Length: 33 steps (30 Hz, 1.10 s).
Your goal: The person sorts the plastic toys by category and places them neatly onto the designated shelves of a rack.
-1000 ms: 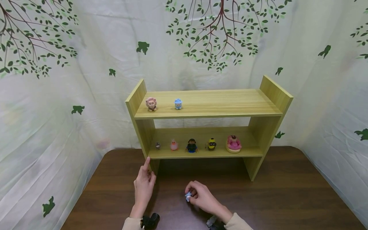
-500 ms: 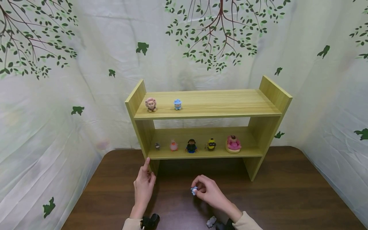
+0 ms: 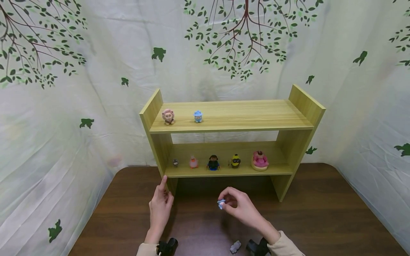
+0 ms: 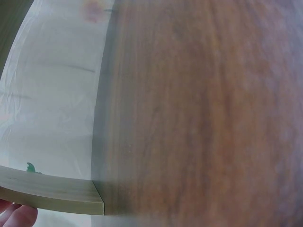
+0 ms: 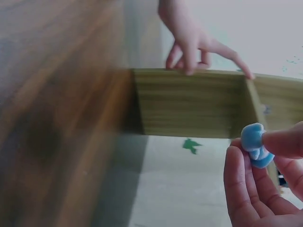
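My right hand point(image 3: 241, 208) pinches a small blue-and-white figurine point(image 3: 221, 203) between thumb and fingers, over the table in front of the wooden shelf point(image 3: 230, 175). In the right wrist view, the figurine point(image 5: 253, 139) shows its rounded light-blue top and base, partly covered by the thumb. My left hand point(image 3: 160, 209) touches the front edge of the shelf's left side panel, its index finger stretched up to the lower board's corner. Only the tips of the left fingers point(image 4: 23, 216) show in the left wrist view, right at the panel point(image 4: 61, 196).
On the upper board stand a pink figurine point(image 3: 168, 116) and a blue-hatted one point(image 3: 198, 116). Several figurines line the lower board, including a yellow-and-black one point(image 3: 235, 161) and a pink seated bear point(image 3: 260, 160). A small grey figurine point(image 3: 235, 246) lies on the brown table point(image 3: 320, 213).
My right hand has risen toward the shelf and slightly right, carrying the blue figurine. The grey figurine on the table has come into fuller view. My left hand has stayed in place.
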Each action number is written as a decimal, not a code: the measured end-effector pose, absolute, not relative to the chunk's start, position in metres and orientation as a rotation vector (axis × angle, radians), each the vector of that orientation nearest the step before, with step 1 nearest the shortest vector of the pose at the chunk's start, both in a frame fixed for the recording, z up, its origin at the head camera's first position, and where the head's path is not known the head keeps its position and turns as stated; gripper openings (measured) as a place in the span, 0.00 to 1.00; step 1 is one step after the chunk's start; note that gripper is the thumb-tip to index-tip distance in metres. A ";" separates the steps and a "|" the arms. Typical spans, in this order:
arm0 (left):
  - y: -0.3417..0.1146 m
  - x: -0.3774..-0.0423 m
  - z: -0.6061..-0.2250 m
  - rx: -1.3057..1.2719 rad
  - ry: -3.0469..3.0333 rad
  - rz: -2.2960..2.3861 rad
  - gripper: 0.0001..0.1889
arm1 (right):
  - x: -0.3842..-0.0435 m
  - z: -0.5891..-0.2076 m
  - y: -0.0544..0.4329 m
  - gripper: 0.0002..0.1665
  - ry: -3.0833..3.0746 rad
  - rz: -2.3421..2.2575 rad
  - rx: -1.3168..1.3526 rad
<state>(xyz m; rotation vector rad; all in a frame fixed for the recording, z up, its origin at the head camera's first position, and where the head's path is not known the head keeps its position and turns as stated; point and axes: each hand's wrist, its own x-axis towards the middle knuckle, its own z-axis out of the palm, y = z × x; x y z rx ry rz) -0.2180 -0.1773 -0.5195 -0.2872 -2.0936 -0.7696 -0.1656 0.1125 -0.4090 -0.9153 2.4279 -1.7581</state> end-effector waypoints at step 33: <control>-0.177 -0.219 -0.519 -0.285 -2.092 -0.789 0.42 | -0.194 -0.343 0.138 0.10 2.500 -1.867 -1.239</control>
